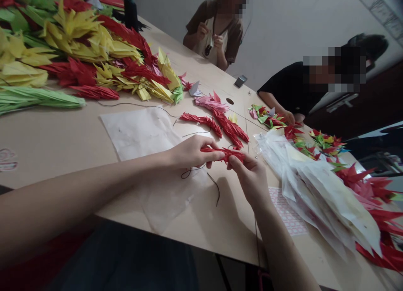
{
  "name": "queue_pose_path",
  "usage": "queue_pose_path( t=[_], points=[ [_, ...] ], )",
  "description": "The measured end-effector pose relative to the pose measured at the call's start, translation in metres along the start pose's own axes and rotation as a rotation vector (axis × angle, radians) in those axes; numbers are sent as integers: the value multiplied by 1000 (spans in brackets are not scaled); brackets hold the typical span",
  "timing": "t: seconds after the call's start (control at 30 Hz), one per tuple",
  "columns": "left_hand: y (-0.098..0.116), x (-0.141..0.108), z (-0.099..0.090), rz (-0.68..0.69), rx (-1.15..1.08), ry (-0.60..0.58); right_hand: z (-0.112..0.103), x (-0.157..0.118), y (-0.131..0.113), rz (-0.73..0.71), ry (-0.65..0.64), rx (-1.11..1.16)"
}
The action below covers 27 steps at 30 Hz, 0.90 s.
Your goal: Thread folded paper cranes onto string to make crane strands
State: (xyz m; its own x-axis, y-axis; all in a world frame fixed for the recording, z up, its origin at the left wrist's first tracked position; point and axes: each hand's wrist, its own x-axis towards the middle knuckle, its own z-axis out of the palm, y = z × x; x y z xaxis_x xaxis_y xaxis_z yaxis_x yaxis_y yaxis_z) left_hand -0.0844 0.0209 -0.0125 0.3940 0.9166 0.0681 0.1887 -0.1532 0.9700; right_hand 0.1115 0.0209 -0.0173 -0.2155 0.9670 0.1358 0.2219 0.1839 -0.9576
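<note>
A short bundle of folded red paper pieces (224, 153) is held level above the table between both hands. My left hand (201, 151) pinches its left end, thumb on top. At its right end, my right hand (244, 167) grips it between thumb and fingers. A dark cord (186, 173) loops below my left hand, and a loose end of dark cord (218, 189) lies on the table. Just beyond the hands lie a curved red paper bundle (203, 121) and longer red strands (229, 126). Under my left forearm is a whitish translucent plastic sheet (135, 129).
Many red, yellow and green paper bundles (78, 35) are heaped at the left. Plastic bags (327, 186) cover a pink-patterned sheet (288, 211) at the right. Two people sit across the table (56, 144), one handling paper strands (270, 116). A phone (241, 81) lies there.
</note>
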Motion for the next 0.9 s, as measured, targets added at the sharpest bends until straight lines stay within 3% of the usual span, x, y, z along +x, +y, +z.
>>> queue_pose_path(
  t=[0.17,0.27,0.67,0.9],
  points=[
    [-1,0,0,16,-5,-5,-1,-1,-1,-1,-1,-38],
    [0,0,-1,40,23,-24,-1,-2,-1,17,-41,74],
    [2,2,-3,-17,-145,-34,-5,5,-7,417,-37,594],
    [4,1,-3,-18,-202,-30,-5,5,-8,357,-19,555]
  ],
)
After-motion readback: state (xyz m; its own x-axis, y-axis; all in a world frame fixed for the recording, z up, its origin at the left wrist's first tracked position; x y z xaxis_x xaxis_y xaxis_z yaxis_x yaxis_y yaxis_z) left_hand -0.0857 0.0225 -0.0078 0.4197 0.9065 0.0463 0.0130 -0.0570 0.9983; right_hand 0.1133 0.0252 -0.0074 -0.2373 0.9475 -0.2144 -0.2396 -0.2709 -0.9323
